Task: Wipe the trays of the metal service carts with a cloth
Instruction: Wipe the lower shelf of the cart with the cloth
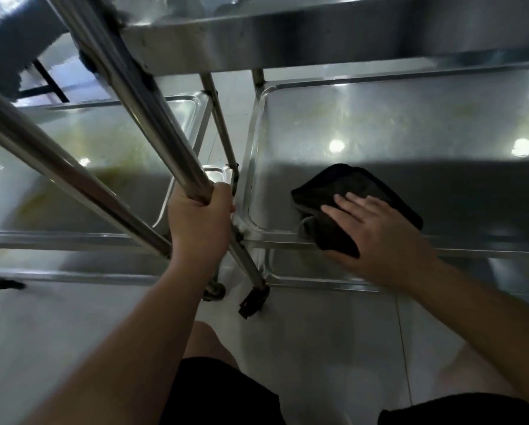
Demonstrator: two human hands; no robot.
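Observation:
Two metal service carts stand side by side. My right hand (382, 240) lies flat, fingers spread, on a dark cloth (349, 197) pressed onto the middle tray (410, 124) of the right cart, near its front left corner. The cloth hangs partly over the tray's front rim. My left hand (200, 222) is closed around the lower end of a slanted steel handle tube (140, 96) between the carts. The left cart's middle tray (103, 148) shows yellowish smears.
The right cart's top tray (318, 35) overhangs above. Lower trays (318, 282) sit just over the pale tiled floor. Cart legs and castor wheels (254, 302) stand between the carts. My knee and dark shorts (220, 391) are at the bottom edge.

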